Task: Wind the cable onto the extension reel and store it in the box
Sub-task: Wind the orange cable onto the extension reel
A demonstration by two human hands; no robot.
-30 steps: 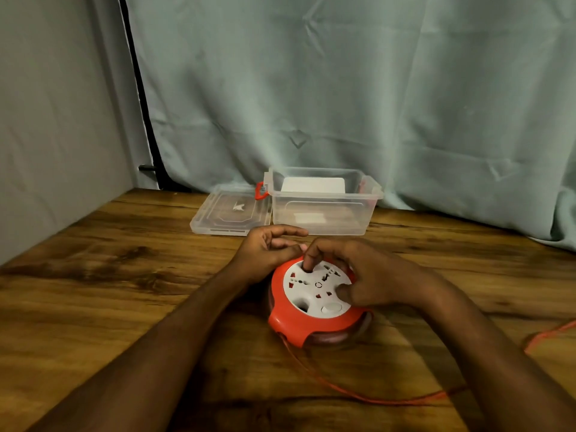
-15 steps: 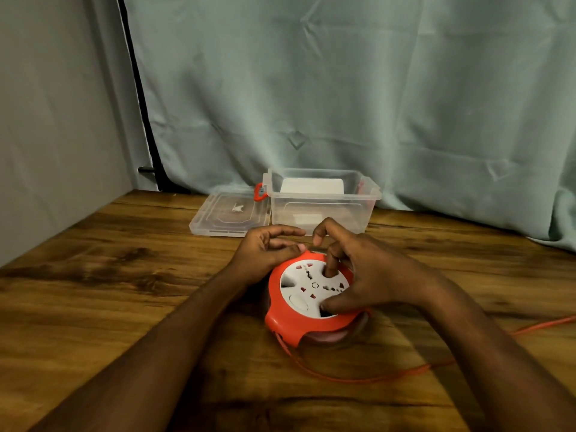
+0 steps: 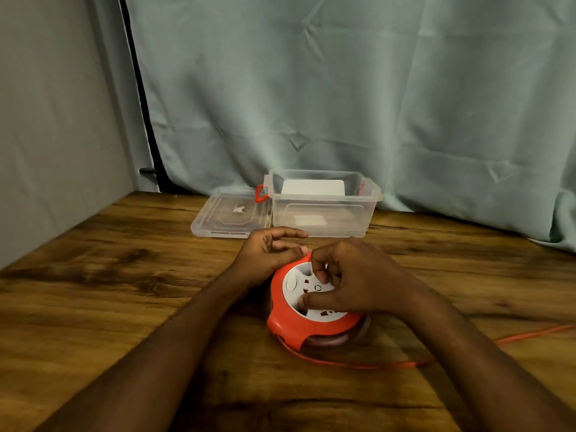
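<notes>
Mid-table, left hand [image 3: 268, 255] steadies the reel [image 3: 311, 319]; right hand [image 3: 352, 279] grips its dial.

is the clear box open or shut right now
Open. The clear box has no cover on its rim, and its lid lies flat on the table to its left.

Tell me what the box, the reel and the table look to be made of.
Box: clear plastic, glossy; the table shows through its walls.
Reel: moulded plastic, it seems, orange shell with a white socket face, smooth with a soft sheen.
Table: wood or wood-look laminate; brown grain and dark knots, low sheen. I cannot tell which.
</notes>
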